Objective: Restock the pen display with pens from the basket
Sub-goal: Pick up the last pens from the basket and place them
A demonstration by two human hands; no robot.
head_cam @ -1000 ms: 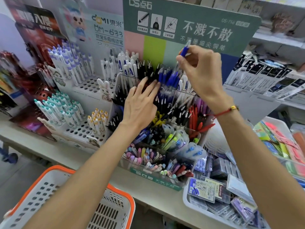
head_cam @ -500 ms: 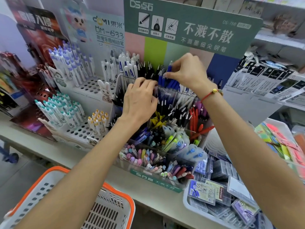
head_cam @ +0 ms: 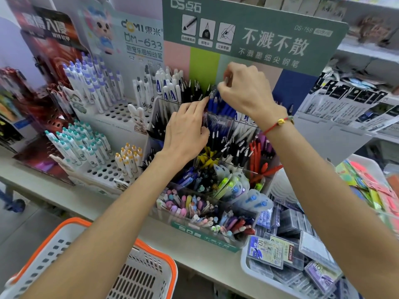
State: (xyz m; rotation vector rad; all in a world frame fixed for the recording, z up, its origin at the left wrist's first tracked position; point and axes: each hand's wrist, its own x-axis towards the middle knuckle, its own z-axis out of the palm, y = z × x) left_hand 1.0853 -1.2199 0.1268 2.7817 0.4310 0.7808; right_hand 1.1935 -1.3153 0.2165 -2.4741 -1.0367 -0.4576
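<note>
The right hand (head_cam: 244, 93) hangs over the far row of the tiered pen display (head_cam: 205, 231), its fingers curled down and pinching at the top of the blue pens (head_cam: 224, 108) in the middle compartment; whether it has one single pen between thumb and forefinger cannot be told, since the fingertips hide the cap end. The left hand (head_cam: 185, 130) lies just left of it, palm down, fingers mostly straight and reaching into the same blue cluster, seemingly parting or steadying the neighbouring pens rather than gripping any. The black pens (head_cam: 194, 91) stand just to the left of the blue ones, and red pens (head_cam: 257, 154) fill a nearer compartment to the right. The orange-rimmed basket (head_cam: 164, 260) sits at the near left below the shelf edge; what it holds is hidden behind the left forearm. A pen of this sort is probably light, stiff and smooth-barrelled, so a fingertip pinch near the top end should do, letting the tip drop straight between its neighbours. The packed row looks tight, so a pen pushed in at a slant could tip the others or jam against the clear divider.
</note>
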